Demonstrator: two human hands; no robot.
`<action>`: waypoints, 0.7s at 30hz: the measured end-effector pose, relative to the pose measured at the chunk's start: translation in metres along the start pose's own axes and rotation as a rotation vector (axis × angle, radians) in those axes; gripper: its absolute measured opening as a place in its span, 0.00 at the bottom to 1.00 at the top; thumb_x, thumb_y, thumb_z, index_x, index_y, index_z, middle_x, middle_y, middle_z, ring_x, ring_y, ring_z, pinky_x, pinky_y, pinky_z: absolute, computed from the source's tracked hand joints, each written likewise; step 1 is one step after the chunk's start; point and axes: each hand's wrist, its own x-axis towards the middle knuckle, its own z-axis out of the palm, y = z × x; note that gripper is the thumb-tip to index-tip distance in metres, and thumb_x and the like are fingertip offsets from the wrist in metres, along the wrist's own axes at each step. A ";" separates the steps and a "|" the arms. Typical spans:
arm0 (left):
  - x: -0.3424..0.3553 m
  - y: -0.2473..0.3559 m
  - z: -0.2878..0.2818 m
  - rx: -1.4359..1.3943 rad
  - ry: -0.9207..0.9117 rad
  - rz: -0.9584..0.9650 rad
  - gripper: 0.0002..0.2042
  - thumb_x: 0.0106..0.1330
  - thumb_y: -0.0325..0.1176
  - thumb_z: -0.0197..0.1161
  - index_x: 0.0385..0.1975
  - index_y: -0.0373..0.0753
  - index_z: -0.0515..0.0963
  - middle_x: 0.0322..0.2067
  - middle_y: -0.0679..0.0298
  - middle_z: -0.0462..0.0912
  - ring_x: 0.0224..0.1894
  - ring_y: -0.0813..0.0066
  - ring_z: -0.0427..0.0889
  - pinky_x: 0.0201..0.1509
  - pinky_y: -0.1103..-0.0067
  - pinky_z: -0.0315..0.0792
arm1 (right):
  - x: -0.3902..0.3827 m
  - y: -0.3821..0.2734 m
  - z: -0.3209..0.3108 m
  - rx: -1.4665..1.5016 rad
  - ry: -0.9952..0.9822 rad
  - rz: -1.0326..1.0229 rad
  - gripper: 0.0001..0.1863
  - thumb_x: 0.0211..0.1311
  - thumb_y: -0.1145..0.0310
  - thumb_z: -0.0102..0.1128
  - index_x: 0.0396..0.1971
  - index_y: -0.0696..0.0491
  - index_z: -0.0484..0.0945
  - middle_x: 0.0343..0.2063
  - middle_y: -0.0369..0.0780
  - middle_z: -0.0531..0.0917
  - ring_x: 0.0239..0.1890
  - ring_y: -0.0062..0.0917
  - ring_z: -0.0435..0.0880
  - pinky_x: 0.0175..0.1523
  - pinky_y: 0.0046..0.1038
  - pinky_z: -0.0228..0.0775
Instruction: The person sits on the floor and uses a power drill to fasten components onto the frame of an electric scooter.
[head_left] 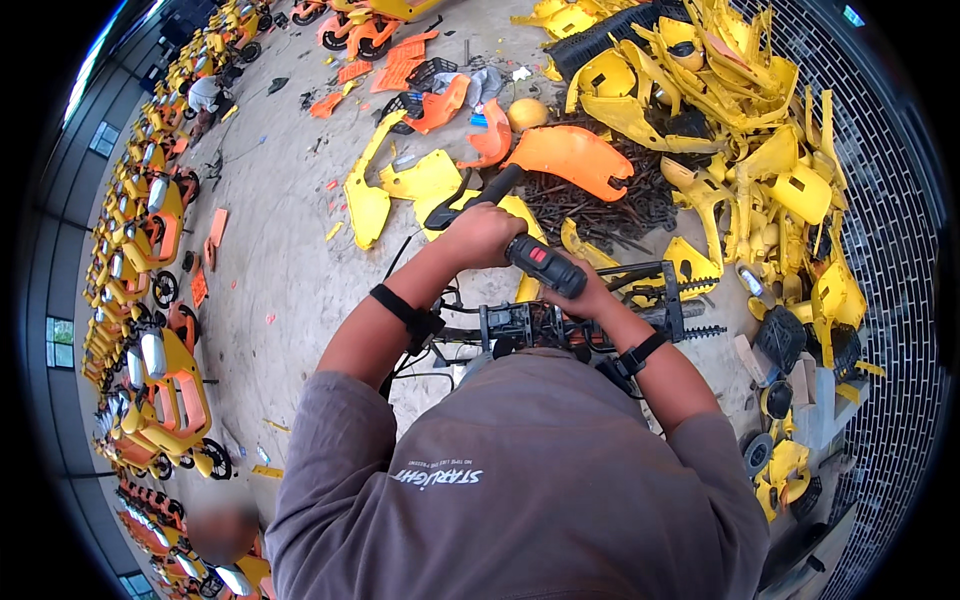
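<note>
My left hand [483, 236] is closed around the near part of a black handlebar [503, 184], with a lever beside it. Right below those fingers lies a black power tool [546, 264] with red patches, its rear end toward me. My right hand [588, 292] is wrapped under the tool's rear, so its grip is mostly hidden. Beneath both hands stands a stripped scooter frame [515, 322] with bare black parts and cables, close against my body. Past the handlebar lies an orange curved panel [572, 157] on a heap of dark metal parts [600, 205].
Yellow body panels [740, 70] are piled along the brick wall [880, 200] to the right. More yellow panels [368, 208] lie on the concrete floor [290, 200] ahead. Rows of yellow-orange scooters [160, 390] line the left. A person [205, 95] crouches far left; another's blurred head [222, 525] shows lower left.
</note>
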 end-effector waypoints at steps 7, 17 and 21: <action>-0.003 -0.004 0.008 -0.001 0.089 0.041 0.09 0.53 0.35 0.71 0.31 0.43 0.79 0.27 0.60 0.83 0.37 0.57 0.83 0.49 0.67 0.72 | 0.001 0.007 0.004 0.042 0.015 -0.031 0.31 0.53 0.71 0.73 0.58 0.56 0.74 0.47 0.39 0.84 0.49 0.24 0.82 0.59 0.30 0.74; -0.022 0.065 -0.020 0.080 0.142 -0.003 0.34 0.47 0.32 0.76 0.58 0.41 0.71 0.50 0.55 0.78 0.60 0.51 0.73 0.65 0.61 0.67 | 0.001 0.022 0.003 0.065 0.011 0.130 0.30 0.53 0.66 0.75 0.57 0.54 0.75 0.45 0.41 0.85 0.48 0.26 0.83 0.57 0.31 0.75; -0.024 0.108 -0.033 0.036 0.146 -0.325 0.28 0.49 0.34 0.73 0.53 0.40 0.75 0.49 0.54 0.77 0.59 0.52 0.74 0.60 0.65 0.72 | 0.008 0.009 0.000 0.053 -0.025 0.052 0.27 0.55 0.65 0.75 0.55 0.55 0.78 0.47 0.41 0.85 0.51 0.25 0.83 0.60 0.31 0.74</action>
